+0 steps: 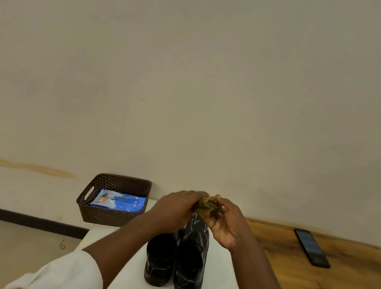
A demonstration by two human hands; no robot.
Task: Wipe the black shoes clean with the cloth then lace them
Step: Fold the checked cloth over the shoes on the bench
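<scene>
Both hands, left hand (175, 207) and right hand (225, 224), grip the bunched cloth (208, 207) above the shoes (177, 263) mid-bench; wiping seems not begun, so lower cloth onto leather.

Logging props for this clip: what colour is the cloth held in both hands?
The cloth is a dull yellow-olive with darker patches, seen in the head view.
</scene>
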